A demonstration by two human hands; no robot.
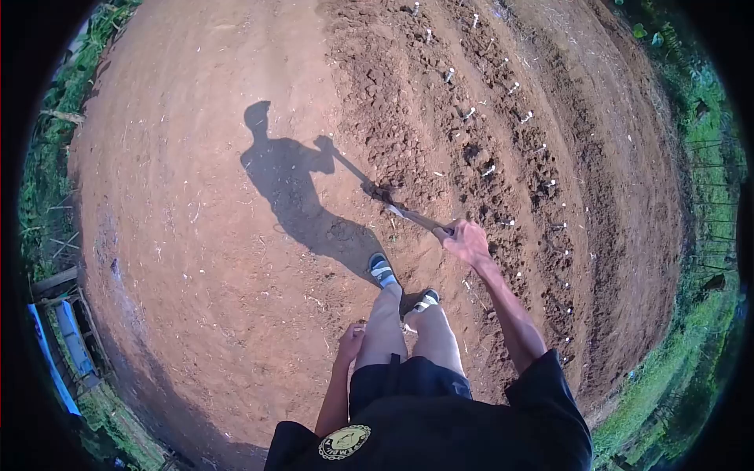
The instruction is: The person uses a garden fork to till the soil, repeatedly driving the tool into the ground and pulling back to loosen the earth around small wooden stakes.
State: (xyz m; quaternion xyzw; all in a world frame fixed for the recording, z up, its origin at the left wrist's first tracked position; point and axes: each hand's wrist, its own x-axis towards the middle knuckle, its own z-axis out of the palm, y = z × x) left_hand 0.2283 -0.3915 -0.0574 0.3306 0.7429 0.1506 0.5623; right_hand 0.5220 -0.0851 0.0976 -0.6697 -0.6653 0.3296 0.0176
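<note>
My right hand (466, 241) is stretched out in front of me and gripped around the wooden handle of a hoe (415, 219). The hoe's blade (378, 192) bites into the red-brown soil at the edge of a dug furrow. My left hand (350, 344) hangs beside my left thigh, fingers loosely curled, holding nothing. I stand on bare earth in striped sandals (382, 272), wearing dark shorts and a dark shirt. My shadow (287, 177) falls ahead and to the left.
Rows of tilled furrows (503, 133) run along the right, dotted with several small white stakes or cuttings (526, 118). Smooth packed soil (181, 196) spreads to the left. Grass borders the plot on both sides, with a blue and wooden structure (67, 345) at the lower left.
</note>
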